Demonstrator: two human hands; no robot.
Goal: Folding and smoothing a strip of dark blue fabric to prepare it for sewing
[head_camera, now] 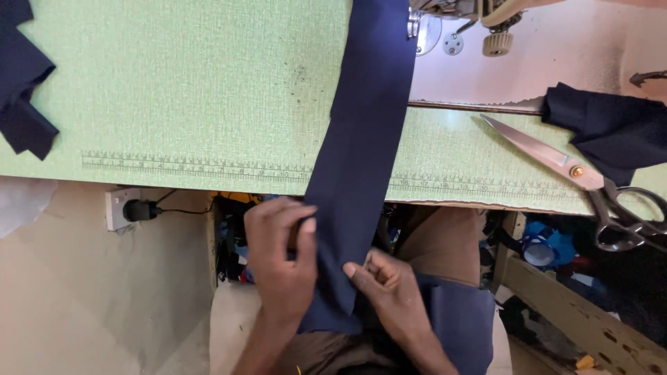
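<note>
Here, left hand pinches the navy fabric strip edge, fingers curled shut; right hand half-closed, fingertips gripping its lower end. Strip runs up across the green tabletop toward the sewing machine. Scissors lie well apart.

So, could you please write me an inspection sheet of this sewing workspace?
Surface: green table with a printed ruler along its front edge.
Job's things: navy fabric strip hanging over the edge.
Clutter: scissors, dark fabric pieces, sewing machine.
Hands: left hand and right hand both pinch the strip's lower end.
Cables: black plug in a wall socket.
Surroundings: scraps under the table.
</note>
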